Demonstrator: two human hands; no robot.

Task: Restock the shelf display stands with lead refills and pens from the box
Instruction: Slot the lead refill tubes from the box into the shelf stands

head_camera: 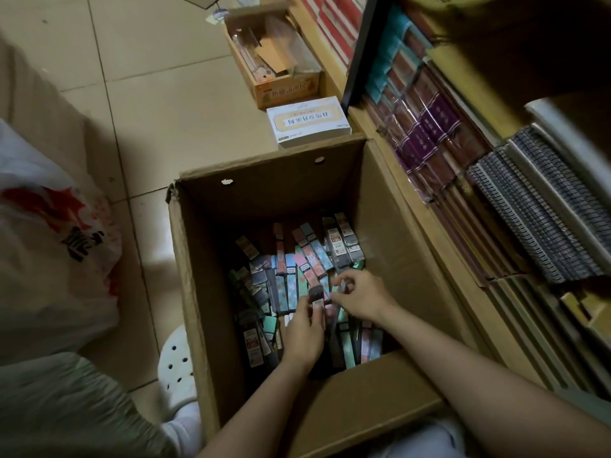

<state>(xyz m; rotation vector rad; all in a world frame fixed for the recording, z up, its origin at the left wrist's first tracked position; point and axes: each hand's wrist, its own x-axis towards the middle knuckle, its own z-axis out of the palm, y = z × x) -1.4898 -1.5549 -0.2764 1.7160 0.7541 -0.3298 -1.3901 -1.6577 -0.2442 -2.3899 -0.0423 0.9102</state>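
Note:
A tall open cardboard box [380, 209] stands on the floor in front of me. Its bottom is covered with several slim lead refill packs [310, 256] in pastel and grey colours. Both my arms reach down into it. My left hand [305, 332] is closed around a dark refill pack [316, 297] held upright. My right hand [362, 297] pinches a small clear-wrapped pack [342, 287] just beside the dark one. The shelf [429, 226] runs along the box's right side.
The shelf holds wrapped purple-banded packs [426, 133] and spiral notebooks [535, 209]. A white carton [307, 122] and an open brown box of stock [274, 57] sit on the tiled floor beyond. A white plastic bag [56, 259] and a white perforated shoe [177, 361] lie at the left.

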